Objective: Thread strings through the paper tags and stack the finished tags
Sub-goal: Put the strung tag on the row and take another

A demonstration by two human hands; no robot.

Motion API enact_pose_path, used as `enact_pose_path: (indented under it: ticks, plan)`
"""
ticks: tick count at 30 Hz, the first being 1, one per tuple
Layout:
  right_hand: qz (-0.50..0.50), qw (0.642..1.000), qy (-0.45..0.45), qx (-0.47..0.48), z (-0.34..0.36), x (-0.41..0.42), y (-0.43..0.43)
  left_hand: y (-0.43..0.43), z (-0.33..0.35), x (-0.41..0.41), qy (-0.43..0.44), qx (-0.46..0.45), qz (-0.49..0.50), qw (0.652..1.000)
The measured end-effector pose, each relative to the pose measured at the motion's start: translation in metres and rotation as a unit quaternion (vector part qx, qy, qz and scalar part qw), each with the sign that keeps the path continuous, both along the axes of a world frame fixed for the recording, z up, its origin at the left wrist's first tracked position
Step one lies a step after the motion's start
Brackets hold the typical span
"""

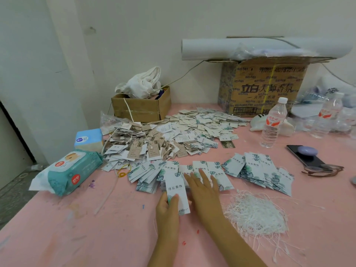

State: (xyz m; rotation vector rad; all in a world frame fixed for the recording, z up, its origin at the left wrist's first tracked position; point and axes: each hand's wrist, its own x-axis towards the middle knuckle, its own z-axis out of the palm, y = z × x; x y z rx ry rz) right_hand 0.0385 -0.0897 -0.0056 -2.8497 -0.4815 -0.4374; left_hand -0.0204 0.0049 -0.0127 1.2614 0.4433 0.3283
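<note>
Seemingly to free one for threading, the left hand (167, 206) pinches a long white leaf-printed paper tag (176, 186) while the right hand (204, 189), fingers straight, steadies the fanned tags (146, 175) on the pink surface (92, 232), beside heaped white strings (256, 214).

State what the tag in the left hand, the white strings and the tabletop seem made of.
Tag: stiff matte card, printed; it stays flat while held by one end. Strings: likely thin plastic or waxed cord, glossy, springy tangle. Tabletop: pink matte covering, stained with paint flecks; material unclear.
</note>
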Motion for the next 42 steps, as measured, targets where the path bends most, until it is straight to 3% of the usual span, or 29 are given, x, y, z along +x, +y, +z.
enact_pose_path:
  ticks: [2, 5, 12, 23, 26, 30, 33, 37, 40, 42]
  plan:
    - [-0.003, 1.000, -0.003, 0.005, -0.005, -0.001, 0.003, 0.001, 0.001, 0.000, 0.003, -0.012, 0.001, 1.000]
    - [-0.021, 0.994, -0.087, 0.059, -0.008, -0.006, 0.003, 0.003, 0.000, 0.002, 0.009, -0.039, 0.004, 0.999]
    - [-0.002, 0.977, -0.181, 0.109, -0.016, -0.004, -0.004, 0.000, 0.001, 0.002, -0.002, -0.011, 0.001, 1.000]
    - [0.005, 0.959, -0.217, 0.183, -0.007, -0.007, -0.008, -0.004, 0.008, -0.004, -0.046, 0.015, -0.019, 0.999]
    - [-0.033, 0.953, -0.231, 0.196, -0.007, -0.009, -0.010, -0.004, 0.006, -0.003, -0.040, 0.017, -0.026, 0.999]
    - [-0.090, 0.913, -0.294, 0.269, 0.000, -0.009, -0.022, -0.004, 0.002, -0.001, -0.030, 0.006, -0.050, 0.998]
    - [-0.014, 0.892, -0.351, 0.283, 0.006, -0.012, -0.024, -0.003, -0.001, 0.002, -0.028, -0.034, -0.067, 0.997]
    - [0.109, 0.885, -0.368, 0.265, 0.009, -0.022, -0.008, -0.004, 0.002, 0.001, -0.070, -0.157, -0.074, 0.982]
    - [0.144, 0.895, -0.370, 0.201, 0.003, -0.023, 0.000, -0.002, 0.011, -0.001, -0.080, -0.325, -0.072, 0.940]
    - [0.147, 0.901, -0.363, 0.188, 0.000, -0.021, -0.001, -0.001, 0.015, -0.002, -0.074, -0.380, -0.077, 0.919]
